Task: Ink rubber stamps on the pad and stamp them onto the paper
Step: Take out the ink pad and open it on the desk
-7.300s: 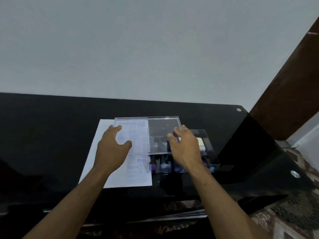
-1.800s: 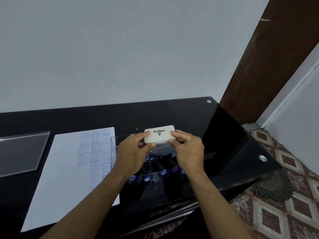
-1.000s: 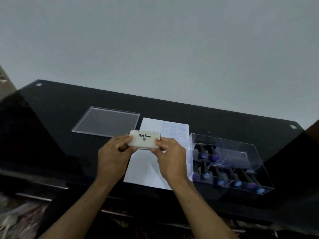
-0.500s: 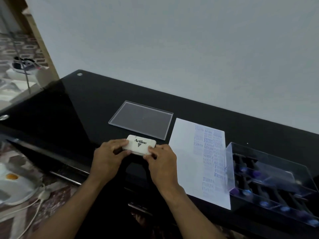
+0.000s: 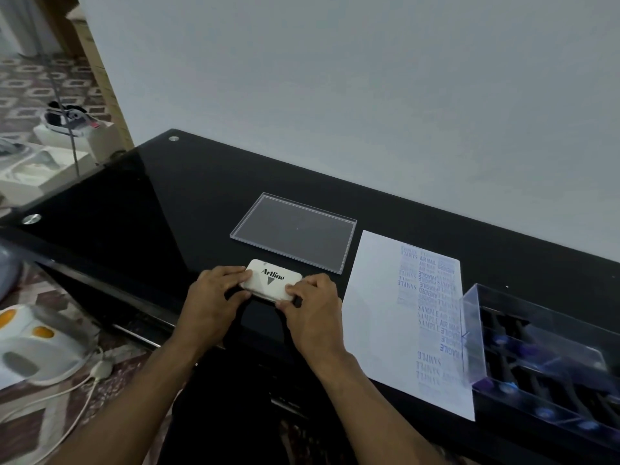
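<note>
Gripping the ink pad (image 5: 272, 279) at its two short ends, the left hand (image 5: 210, 303) and the right hand (image 5: 312, 310) each curl fingers and thumb round the closed white case, which sits low at centre frame on the black glass table (image 5: 141, 209). The case looks rigid, light and smooth-sided, so it may slip on the glass; holding the base at the ends while lifting the lid edge should be the secure approach, and the lid is not yet open. To the right of the hands lies the paper (image 5: 379, 317), flat, thin and easily shifted, its right-hand column already carrying blue impressions. At the lower right of the frame the clear stamp box (image 5: 469, 330) overlaps the paper's right edge and holds the rubber stamps (image 5: 506, 385) in compartments; these appear small and stiff and are best taken by the handle. Above the pad, toward centre frame, the clear box lid (image 5: 295, 231) lies flat on the table, apart from both hands.
</note>
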Action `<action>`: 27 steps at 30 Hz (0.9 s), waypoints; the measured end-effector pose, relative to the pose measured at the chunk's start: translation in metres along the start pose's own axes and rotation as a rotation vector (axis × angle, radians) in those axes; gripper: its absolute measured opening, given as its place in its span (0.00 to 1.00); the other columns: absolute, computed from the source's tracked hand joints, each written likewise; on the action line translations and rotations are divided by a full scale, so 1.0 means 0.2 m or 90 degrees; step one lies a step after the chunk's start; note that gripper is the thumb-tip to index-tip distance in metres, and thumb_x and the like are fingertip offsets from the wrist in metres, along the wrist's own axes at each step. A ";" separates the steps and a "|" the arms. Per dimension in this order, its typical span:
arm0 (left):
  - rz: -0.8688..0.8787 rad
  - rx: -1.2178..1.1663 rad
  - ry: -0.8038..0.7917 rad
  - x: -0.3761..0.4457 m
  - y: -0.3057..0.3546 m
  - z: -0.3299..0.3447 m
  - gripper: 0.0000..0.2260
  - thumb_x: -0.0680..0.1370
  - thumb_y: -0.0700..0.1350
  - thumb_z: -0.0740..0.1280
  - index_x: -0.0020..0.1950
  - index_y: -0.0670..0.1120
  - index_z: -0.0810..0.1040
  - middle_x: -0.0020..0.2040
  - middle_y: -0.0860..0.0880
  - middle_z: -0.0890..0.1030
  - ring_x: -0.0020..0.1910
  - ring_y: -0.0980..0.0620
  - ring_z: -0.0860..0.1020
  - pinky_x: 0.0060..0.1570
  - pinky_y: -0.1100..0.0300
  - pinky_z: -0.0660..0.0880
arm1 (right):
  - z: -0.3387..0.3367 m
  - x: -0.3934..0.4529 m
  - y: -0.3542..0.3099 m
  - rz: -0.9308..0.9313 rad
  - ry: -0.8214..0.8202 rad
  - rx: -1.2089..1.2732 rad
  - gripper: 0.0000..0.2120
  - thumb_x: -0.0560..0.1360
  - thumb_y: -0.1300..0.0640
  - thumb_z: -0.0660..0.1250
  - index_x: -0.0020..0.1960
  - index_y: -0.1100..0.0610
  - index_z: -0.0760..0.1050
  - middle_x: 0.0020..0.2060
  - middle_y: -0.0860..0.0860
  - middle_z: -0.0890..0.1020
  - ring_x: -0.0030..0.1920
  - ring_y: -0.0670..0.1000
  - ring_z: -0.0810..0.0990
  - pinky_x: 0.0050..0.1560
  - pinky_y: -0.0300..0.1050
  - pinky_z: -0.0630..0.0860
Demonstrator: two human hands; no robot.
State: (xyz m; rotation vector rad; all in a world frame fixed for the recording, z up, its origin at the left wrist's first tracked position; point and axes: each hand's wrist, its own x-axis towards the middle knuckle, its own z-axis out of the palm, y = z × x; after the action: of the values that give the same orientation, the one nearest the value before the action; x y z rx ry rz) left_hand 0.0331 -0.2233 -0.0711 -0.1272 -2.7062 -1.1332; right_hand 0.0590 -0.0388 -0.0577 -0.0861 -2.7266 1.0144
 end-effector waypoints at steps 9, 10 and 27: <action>0.017 -0.003 0.024 0.00 0.00 0.01 0.17 0.73 0.38 0.77 0.60 0.46 0.84 0.56 0.53 0.81 0.58 0.51 0.77 0.62 0.61 0.70 | -0.02 0.01 0.00 -0.014 -0.022 0.010 0.18 0.70 0.50 0.76 0.58 0.52 0.82 0.63 0.47 0.77 0.61 0.46 0.69 0.63 0.46 0.70; 0.015 -0.005 0.024 0.00 0.00 0.01 0.17 0.73 0.38 0.77 0.61 0.47 0.84 0.56 0.53 0.81 0.58 0.52 0.77 0.63 0.61 0.71 | -0.03 0.01 0.00 -0.015 -0.024 0.010 0.19 0.70 0.49 0.76 0.59 0.52 0.81 0.63 0.47 0.77 0.61 0.46 0.69 0.63 0.45 0.69; -0.040 -0.100 0.053 -0.02 0.00 0.00 0.30 0.72 0.35 0.77 0.71 0.53 0.75 0.54 0.53 0.81 0.50 0.59 0.80 0.59 0.60 0.76 | -0.18 0.14 -0.01 -0.003 -0.103 0.117 0.14 0.74 0.41 0.70 0.53 0.48 0.84 0.45 0.39 0.83 0.46 0.40 0.80 0.50 0.36 0.77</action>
State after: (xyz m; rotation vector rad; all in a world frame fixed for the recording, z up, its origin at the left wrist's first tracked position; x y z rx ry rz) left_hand 0.0374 -0.2228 -0.0723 -0.0176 -2.5642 -1.3382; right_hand 0.0405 -0.0137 -0.0251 0.0348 -2.7558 1.3186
